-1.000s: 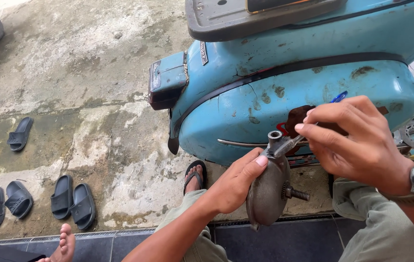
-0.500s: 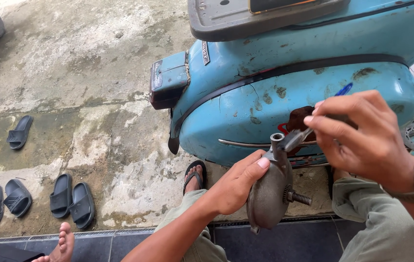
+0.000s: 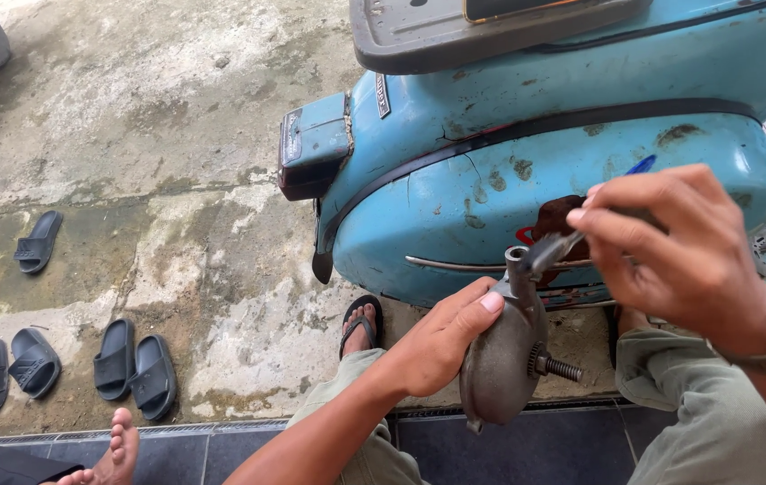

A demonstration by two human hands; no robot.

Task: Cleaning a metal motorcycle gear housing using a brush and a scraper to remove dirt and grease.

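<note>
Sandals (image 3: 132, 375): lay on the concrete, far left.
Left hand (image 3: 441, 346): wrapped the housing's (image 3: 500, 364) rounded body, held before the scooter (image 3: 563, 171).
Housing: cast metal — likely heavy, stiff, greasy; best gripped around the belly, clear of the stud (image 3: 558, 366).
Right hand (image 3: 679, 247): pinched a tool (image 3: 555, 248) at the housing's neck.

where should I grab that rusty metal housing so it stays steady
Hold the rusty metal housing around its broad rounded body, coming from the left as the left hand does. That keeps clear of the threaded stud on its right and the top neck, where the right hand works a tool.
</note>
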